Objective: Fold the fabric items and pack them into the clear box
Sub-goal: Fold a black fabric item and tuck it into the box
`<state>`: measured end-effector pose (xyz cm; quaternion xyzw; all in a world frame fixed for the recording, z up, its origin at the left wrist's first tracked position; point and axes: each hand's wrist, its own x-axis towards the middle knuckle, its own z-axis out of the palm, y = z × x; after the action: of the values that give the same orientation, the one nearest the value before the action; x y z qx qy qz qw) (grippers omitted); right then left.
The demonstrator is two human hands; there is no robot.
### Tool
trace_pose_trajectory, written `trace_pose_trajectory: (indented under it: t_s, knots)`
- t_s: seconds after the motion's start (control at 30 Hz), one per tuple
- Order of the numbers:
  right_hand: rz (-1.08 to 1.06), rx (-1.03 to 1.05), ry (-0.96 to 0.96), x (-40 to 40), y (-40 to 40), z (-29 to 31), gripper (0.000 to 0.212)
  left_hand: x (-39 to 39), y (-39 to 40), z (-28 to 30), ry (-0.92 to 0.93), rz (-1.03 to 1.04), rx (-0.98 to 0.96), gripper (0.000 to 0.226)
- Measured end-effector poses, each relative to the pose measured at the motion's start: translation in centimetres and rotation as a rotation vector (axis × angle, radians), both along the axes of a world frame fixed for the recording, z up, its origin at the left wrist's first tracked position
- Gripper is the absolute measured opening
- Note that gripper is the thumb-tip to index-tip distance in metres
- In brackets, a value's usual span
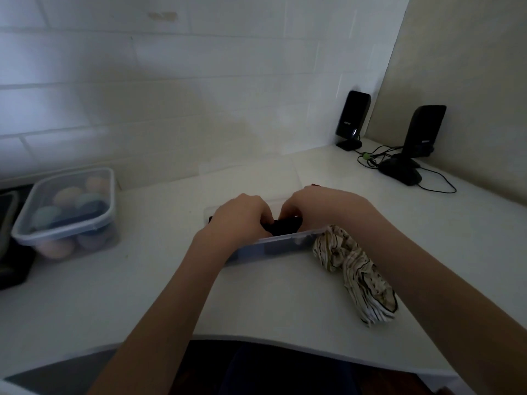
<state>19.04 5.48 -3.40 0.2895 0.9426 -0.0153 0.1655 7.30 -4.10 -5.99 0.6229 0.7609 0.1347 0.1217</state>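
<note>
A clear box (281, 244) sits on the white counter in the middle of the view. Inside it lies a dark fabric item (285, 225). My left hand (239, 216) and my right hand (310, 203) both reach into the box, fingers curled onto the dark fabric from either side. A crumpled cream fabric with dark stripes (353, 272) lies on the counter just right of the box, partly under my right forearm. A clear lid (251, 178) lies flat behind the box.
A lidded clear container (71, 212) holding several pastel round things stands at the left. Two black speakers (352, 118) (422, 129) and cables stand in the back right corner. A dark object (11, 269) lies at the far left edge. The counter's front edge (256, 340) is near me.
</note>
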Motion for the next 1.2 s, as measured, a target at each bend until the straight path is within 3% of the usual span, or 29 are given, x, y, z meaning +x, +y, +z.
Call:
trace_pose_trajectory:
  t_s: [0.3, 0.83, 0.97, 1.1, 1.2]
  knots:
    - [-0.026, -0.029, 0.086, 0.5, 0.3, -0.1, 0.054, 0.3, 0.6, -0.2, 0.120, 0.002, -0.014, 0.023]
    - [-0.046, -0.121, 0.031, 0.4, 0.1, 0.2, 0.057, 0.1, 0.4, -0.1, 0.074, -0.011, -0.021, 0.021]
    - [-0.120, -0.290, 0.248, 1.4, 0.7, -0.7, 0.046, -0.7, 0.0, 0.8, -0.055, -0.049, -0.025, 0.021]
    - [-0.101, -0.254, 0.543, 2.7, 0.6, -1.1, 0.023, -1.7, -0.8, 1.2, -0.247, -0.002, 0.096, 0.021]
    - [-0.106, -0.260, 0.774, 3.8, 0.3, -0.4, 0.022, -2.3, -1.4, 1.2, -0.313, 0.039, 0.187, 0.018]
